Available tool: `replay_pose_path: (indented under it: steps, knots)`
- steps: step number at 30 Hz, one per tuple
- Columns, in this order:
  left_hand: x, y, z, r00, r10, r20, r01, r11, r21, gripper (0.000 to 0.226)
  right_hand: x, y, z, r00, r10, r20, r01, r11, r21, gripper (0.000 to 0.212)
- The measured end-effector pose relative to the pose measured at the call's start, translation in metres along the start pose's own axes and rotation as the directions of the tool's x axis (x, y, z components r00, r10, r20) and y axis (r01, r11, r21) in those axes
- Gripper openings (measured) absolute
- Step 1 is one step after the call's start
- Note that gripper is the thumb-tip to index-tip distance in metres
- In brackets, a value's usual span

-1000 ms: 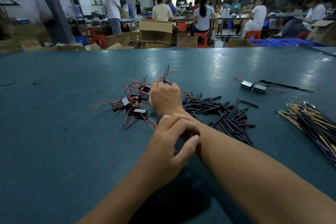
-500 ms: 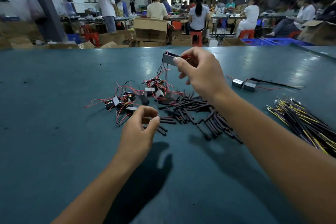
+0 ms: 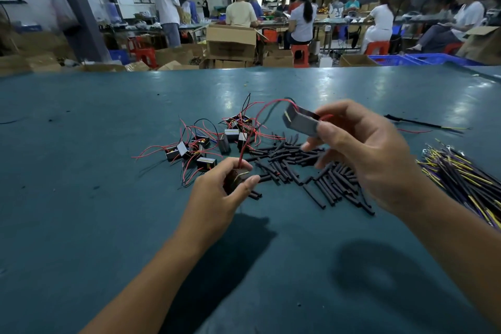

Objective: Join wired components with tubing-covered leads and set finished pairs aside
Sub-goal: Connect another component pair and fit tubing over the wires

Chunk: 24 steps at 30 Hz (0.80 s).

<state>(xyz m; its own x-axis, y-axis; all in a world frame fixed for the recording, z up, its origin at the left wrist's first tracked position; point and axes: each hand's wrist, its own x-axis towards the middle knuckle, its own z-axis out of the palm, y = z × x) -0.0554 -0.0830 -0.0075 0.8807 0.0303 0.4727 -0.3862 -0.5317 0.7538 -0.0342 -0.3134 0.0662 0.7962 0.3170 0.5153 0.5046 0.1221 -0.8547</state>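
We look across a wide teal table (image 3: 108, 198) in a workshop, with seated workers, cardboard boxes and red stools filling the top of the frame.

In the centre right of the head view, our right hand (image 3: 363, 154) holds a dark rectangular component (image 3: 299, 120) raised above the table, pinched between thumb and forefinger at its right end; its body juts out to the left of the fingers, and red and black leads arch away from its far end toward the upper middle. It looks blurred.

Lower and left of centre, our left hand (image 3: 219, 195) curls around a second component (image 3: 237, 177), mostly hidden in the grip, with a red wire rising from between the fingertips.

Just above the left hand lies a loose pile of wired components (image 3: 206, 144), small dark blocks with tangled red and black leads. Between the hands, spreading right, lies a heap of short black tubing pieces (image 3: 311, 171). At the right edge sits a bundle of yellow and black leads (image 3: 461, 179).
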Motion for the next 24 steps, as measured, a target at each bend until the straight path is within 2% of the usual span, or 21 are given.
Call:
replay_pose_path:
  steps: [4, 7, 9, 11, 13, 15, 17, 19, 21, 22, 24]
  knots:
    - [0.002, -0.002, -0.009, 0.999, 0.031, 0.027, -0.035, 0.988, 0.152, 0.017, -0.022, 0.009, -0.032, 0.991, 0.114, 0.063, -0.097, 0.969, -0.227, 0.022]
    - [0.003, -0.003, -0.014, 0.988, -0.012, 0.156, -0.011, 0.989, 0.145, 0.031, -0.034, 0.014, -0.053, 0.962, 0.233, 0.141, -0.147, 0.880, -0.452, 0.024]
    - [0.004, -0.005, -0.018, 0.946, -0.009, 0.323, -0.074, 0.968, 0.241, 0.040, -0.039, 0.018, -0.064, 0.891, 0.375, 0.255, -0.104, 0.716, -0.690, 0.022]
    - [0.005, -0.009, -0.022, 0.872, -0.030, 0.489, -0.228, 0.859, 0.459, 0.035, -0.044, 0.024, -0.070, 0.770, 0.545, 0.330, -0.033, 0.551, -0.834, 0.020]
    - [0.004, -0.013, -0.024, 0.797, -0.083, 0.599, -0.328, 0.772, 0.544, 0.025, -0.047, 0.030, -0.073, 0.692, 0.643, 0.327, -0.009, 0.461, -0.887, 0.020]
    - [0.002, -0.017, -0.025, 0.761, -0.105, 0.640, -0.353, 0.760, 0.545, 0.027, -0.048, 0.030, -0.074, 0.665, 0.675, 0.318, -0.001, 0.427, -0.904, 0.026]
    - [0.002, -0.020, -0.025, 0.758, -0.084, 0.647, -0.381, 0.748, 0.544, 0.036, -0.049, 0.028, -0.073, 0.705, 0.633, 0.320, -0.028, 0.475, -0.879, 0.034]
    - [0.003, -0.019, -0.026, 0.763, -0.060, 0.643, -0.403, 0.733, 0.548, 0.049, -0.048, 0.027, -0.068, 0.813, 0.499, 0.300, -0.019, 0.537, -0.843, 0.035]
    - [0.003, -0.016, -0.025, 0.770, -0.027, 0.637, -0.388, 0.773, 0.502, 0.059, -0.048, 0.031, -0.054, 0.904, 0.335, 0.265, 0.038, 0.555, -0.831, 0.030]
    - [0.002, -0.014, -0.024, 0.782, -0.012, 0.623, -0.358, 0.810, 0.464, 0.057, -0.049, 0.034, -0.046, 0.929, 0.274, 0.247, 0.052, 0.567, -0.822, 0.025]
    - [0.001, -0.012, -0.020, 0.814, 0.012, 0.580, -0.294, 0.871, 0.394, 0.037, -0.051, 0.042, -0.031, 0.958, 0.209, 0.197, 0.026, 0.620, -0.784, 0.015]
